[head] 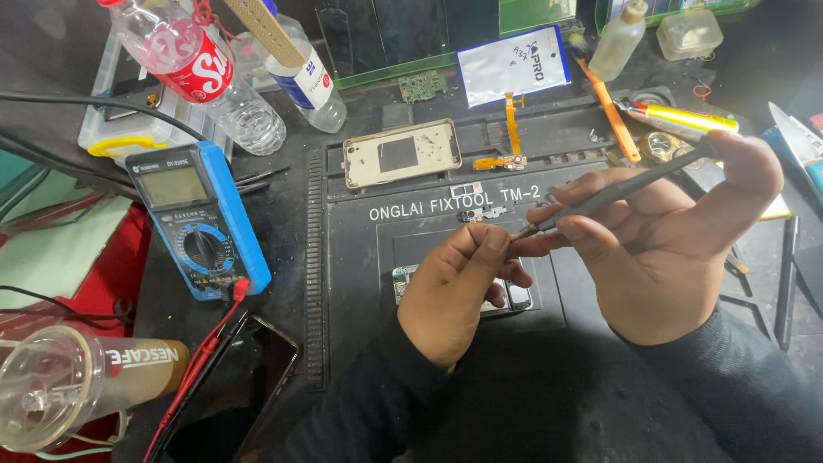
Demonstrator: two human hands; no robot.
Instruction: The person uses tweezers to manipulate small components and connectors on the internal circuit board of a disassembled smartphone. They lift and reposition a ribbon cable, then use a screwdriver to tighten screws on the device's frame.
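Right hand (669,249) pinches a dark screwdriver (617,193); left hand (454,287), fingers pressed together, meets its tip above a phone board (514,298).

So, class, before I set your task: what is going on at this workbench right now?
A person is working over a dark repair mat. The right hand holds a slim dark screwdriver, its tip meeting the fingers of the left hand, which pinch something too small to make out. A phone part lies beneath the hands, a gold phone frame sits further back, and a blue multimeter rests to the left.
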